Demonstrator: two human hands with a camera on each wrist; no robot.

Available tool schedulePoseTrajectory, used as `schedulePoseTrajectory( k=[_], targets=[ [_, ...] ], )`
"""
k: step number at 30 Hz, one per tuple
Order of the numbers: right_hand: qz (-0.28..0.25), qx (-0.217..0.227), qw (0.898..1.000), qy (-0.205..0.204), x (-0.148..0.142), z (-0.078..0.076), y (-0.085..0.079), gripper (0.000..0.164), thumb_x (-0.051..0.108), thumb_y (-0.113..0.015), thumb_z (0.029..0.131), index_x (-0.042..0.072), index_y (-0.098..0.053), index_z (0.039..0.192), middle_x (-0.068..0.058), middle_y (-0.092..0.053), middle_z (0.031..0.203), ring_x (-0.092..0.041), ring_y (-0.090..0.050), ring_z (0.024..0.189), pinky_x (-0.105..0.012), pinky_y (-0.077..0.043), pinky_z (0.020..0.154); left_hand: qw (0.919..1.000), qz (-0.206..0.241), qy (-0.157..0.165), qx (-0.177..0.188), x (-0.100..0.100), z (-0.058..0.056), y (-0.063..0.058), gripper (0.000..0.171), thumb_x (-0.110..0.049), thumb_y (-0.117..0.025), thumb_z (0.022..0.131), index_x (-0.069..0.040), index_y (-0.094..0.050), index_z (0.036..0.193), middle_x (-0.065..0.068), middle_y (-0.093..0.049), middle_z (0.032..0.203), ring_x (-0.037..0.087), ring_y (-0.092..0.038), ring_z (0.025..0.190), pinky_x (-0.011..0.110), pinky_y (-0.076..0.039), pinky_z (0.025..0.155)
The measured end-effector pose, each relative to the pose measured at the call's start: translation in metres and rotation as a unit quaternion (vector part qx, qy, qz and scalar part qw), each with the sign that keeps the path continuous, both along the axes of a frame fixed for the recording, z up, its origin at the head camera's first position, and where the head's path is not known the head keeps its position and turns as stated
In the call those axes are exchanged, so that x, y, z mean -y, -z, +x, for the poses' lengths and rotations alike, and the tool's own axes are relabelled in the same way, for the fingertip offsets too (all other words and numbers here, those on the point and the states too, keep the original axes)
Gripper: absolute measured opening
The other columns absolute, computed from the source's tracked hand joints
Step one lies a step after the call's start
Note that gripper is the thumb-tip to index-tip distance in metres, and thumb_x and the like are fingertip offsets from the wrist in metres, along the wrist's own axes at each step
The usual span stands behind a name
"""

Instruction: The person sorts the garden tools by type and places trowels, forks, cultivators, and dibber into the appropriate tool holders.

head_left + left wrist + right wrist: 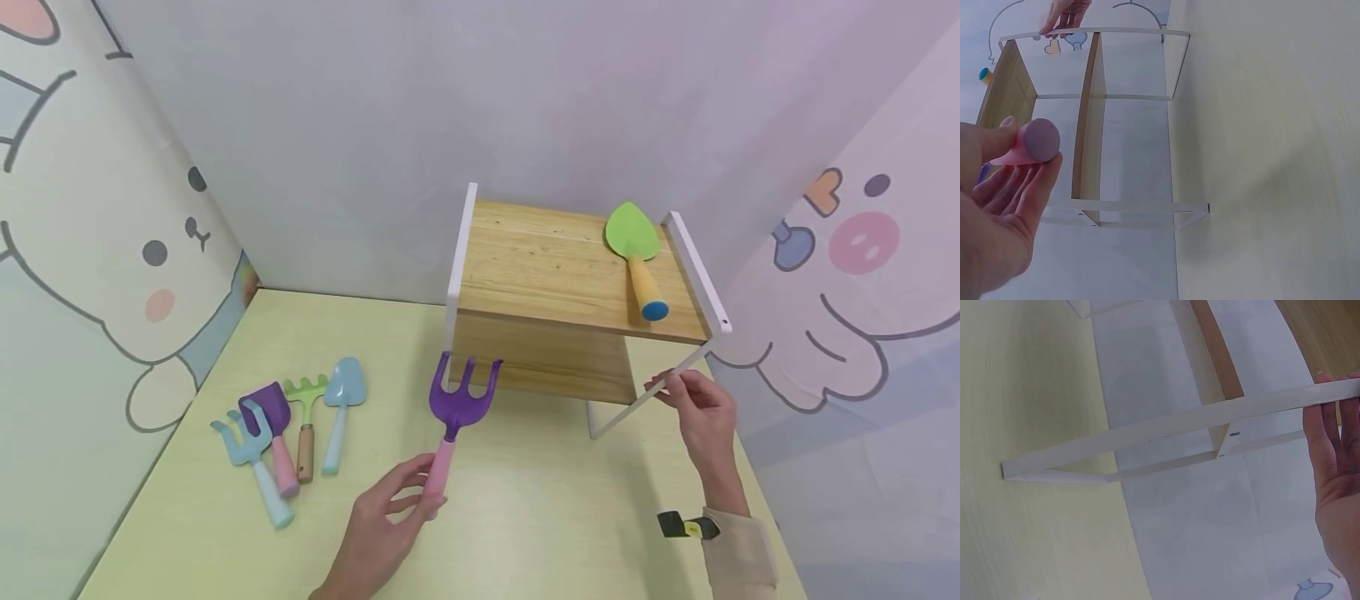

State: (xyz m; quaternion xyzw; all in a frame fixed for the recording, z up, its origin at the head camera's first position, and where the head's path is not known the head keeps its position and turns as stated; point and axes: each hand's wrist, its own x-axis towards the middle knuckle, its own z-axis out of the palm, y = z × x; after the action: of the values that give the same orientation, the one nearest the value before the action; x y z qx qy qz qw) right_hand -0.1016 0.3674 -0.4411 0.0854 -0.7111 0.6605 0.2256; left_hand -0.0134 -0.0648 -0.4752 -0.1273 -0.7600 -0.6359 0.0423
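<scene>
While pinching a purple-and-pink three-pronged fork (457,410) in the left hand (384,521) before a white-framed wooden shelf (540,258) gripped by the right hand (705,417), seems barely begun, with one green-and-yellow trowel (633,240) on top and four multicoloured tools (282,462) left on the pale-yellow surface (517,508).

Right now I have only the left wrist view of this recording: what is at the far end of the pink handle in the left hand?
Observer: Three purple prongs; it is a small fork.
Reviewer: I can also see a yellow handle with a blue end. What does that belong to?
Observer: A shovel with a green, leaf-shaped blade.
Reviewer: Are there other tools on the table?
Observer: Yes, in the head view four lie left of the shelf: a light blue fork, a purple spade, a green rake and a light blue trowel.
</scene>
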Motion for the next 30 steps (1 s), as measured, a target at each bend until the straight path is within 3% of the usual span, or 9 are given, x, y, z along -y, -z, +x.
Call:
schedulePoseTrajectory(
  k=[6, 12, 22, 30],
  targets=[
    [0.004, 0.002, 1.000, 0.002, -0.001, 0.000, 0.000, 0.015, -0.012, -0.053, 0.101, -0.023, -0.060, 0.108, -0.001, -0.076, 0.099, -0.012, -0.076, 0.089, -0.026, -0.059, 0.081, 0.9993, 0.015, 0.033, 0.003, -0.009, -0.004, -0.001, 0.044, -0.014, -0.078, 0.093, -0.022, -0.065, 0.134, -0.004, -0.071, 0.119, 0.015, -0.072, 0.101, 0.033, -0.063, 0.077],
    [0.006, -0.004, 1.000, -0.004, 0.000, 0.000, 0.000, 0.015, -0.012, -0.053, 0.101, -0.024, -0.059, 0.108, -0.002, -0.076, 0.100, -0.012, -0.076, 0.089, -0.027, -0.059, 0.081, 0.9988, 0.017, 0.046, -0.006, -0.016, -0.009, -0.004, 0.043, -0.016, -0.077, 0.094, -0.019, -0.065, 0.135, -0.002, -0.072, 0.118, 0.016, -0.072, 0.101, 0.031, -0.063, 0.078],
    [-0.005, 0.002, 1.000, 0.013, 0.000, 0.001, 0.002, 0.015, -0.011, -0.054, 0.101, -0.024, -0.060, 0.106, -0.003, -0.076, 0.097, -0.014, -0.076, 0.087, -0.028, -0.060, 0.081, 0.9956, 0.022, 0.070, 0.059, -0.031, -0.025, -0.014, 0.046, -0.024, -0.081, 0.090, -0.019, -0.066, 0.134, -0.003, -0.073, 0.119, 0.017, -0.072, 0.102, 0.028, -0.062, 0.079],
    [-0.017, -0.009, 1.000, -0.001, 0.001, -0.001, 0.002, 0.014, -0.013, -0.053, 0.100, -0.025, -0.059, 0.105, -0.006, -0.076, 0.096, -0.015, -0.076, 0.086, -0.029, -0.060, 0.080, 0.9934, 0.042, 0.097, 0.045, -0.043, -0.040, -0.019, 0.048, -0.020, -0.081, 0.091, -0.012, -0.065, 0.135, 0.000, -0.073, 0.119, 0.018, -0.072, 0.104, 0.031, -0.062, 0.077]
  ],
)
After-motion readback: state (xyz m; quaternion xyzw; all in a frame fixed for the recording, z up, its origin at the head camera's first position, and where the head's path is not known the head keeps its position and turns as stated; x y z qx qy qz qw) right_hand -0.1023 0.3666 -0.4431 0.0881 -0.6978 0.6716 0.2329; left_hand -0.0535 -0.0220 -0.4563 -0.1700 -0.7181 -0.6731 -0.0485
